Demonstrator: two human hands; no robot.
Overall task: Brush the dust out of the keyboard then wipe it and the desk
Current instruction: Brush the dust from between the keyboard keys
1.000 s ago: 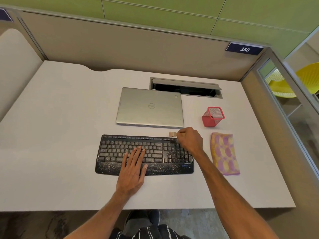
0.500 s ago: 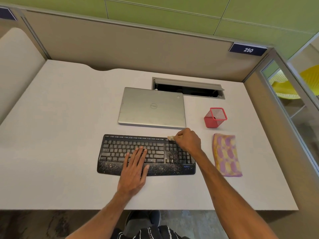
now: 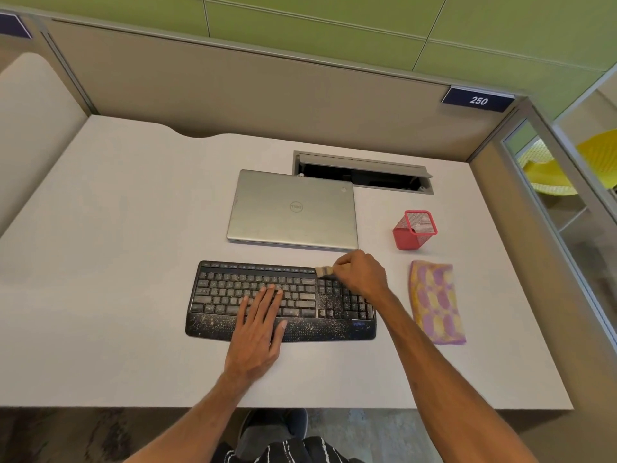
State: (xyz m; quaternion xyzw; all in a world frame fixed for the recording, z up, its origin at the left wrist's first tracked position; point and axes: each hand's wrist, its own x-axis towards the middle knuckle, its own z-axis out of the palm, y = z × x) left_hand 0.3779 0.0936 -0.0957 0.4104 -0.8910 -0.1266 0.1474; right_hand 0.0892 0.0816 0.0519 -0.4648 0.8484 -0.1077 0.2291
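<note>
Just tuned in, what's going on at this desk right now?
A person is brushing a dusty black keyboard. The left hand lies flat on the keys while the right hand grips a small brush at the top edge, by the number pad. Specks cover the keys and palm rest. The folded cloth lies on the desk to the right, untouched.

The keyboard (image 3: pixel 233 289) lies on the desk (image 3: pixel 117 262) straight before me. Behind it lies the laptop (image 3: pixel 293 208), and behind the laptop's right corner the hatch (image 3: pixel 362 173) is set in the desk. The cup (image 3: pixel 414 230) stands right of the laptop. The cloth (image 3: pixel 434 302) lies before the cup, just right of the keyboard. My left hand (image 3: pixel 258 329) rests on the keyboard's middle. My right hand (image 3: pixel 359 274) holds the brush (image 3: pixel 323 271) at its far edge, toward the right end.
</note>
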